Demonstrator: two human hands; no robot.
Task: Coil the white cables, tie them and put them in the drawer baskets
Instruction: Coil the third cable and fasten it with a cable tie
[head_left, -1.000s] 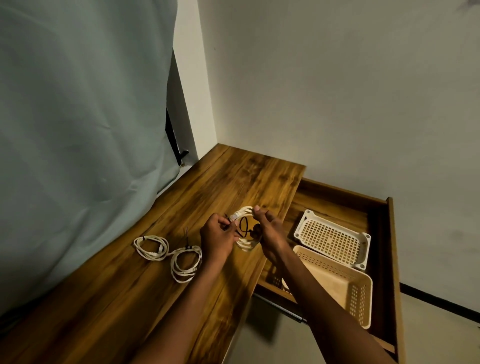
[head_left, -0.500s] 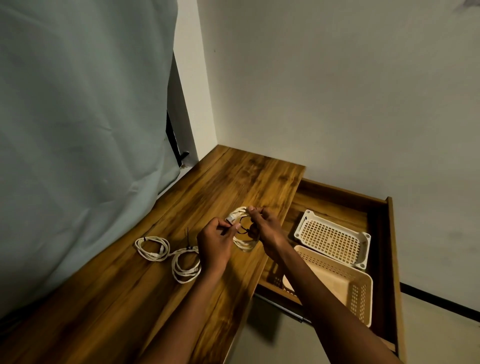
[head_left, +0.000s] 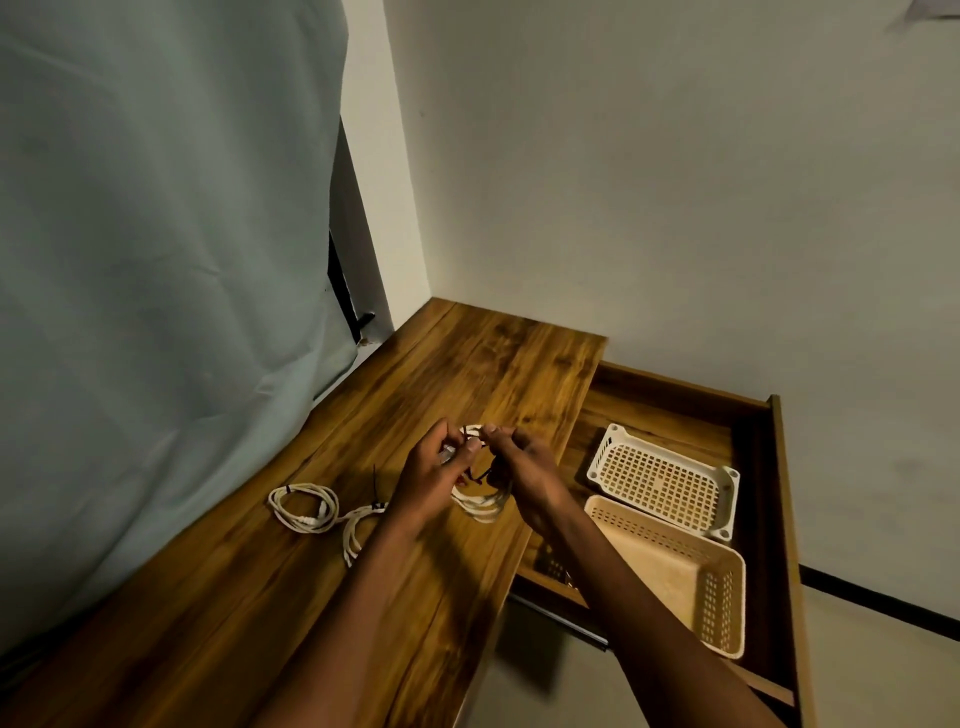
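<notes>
Wooden desk top (head_left: 426, 395) set in a room corner, pale curtain (head_left: 156, 260) to the left, plain wall behind; lighting dim. Nearest the viewer: both forearms reach in over the desk's front edge. Left hand (head_left: 431, 478) and right hand (head_left: 524, 467) meet above the desk w/ fingertips pinched together on a white cable coil (head_left: 480, 506) and a thin black tie (head_left: 475, 470) at its top; loops hang below the hands, approx. touching the wood. Exact state of the tie can't be told, too small and dark. Judged handling: coil is light, limp, springy; loops will splay if released before cinching, so hold at the bundled crossing, not a single strand. Left of the hands, two tied coils (head_left: 332, 512) lie on the desk, touching each other. Right, the open drawer (head_left: 779, 467) holds a peach basket (head_left: 691, 582) nearer and a white basket (head_left: 665, 478) beyond it, both w/o cables. Est. none stowed yet.
</notes>
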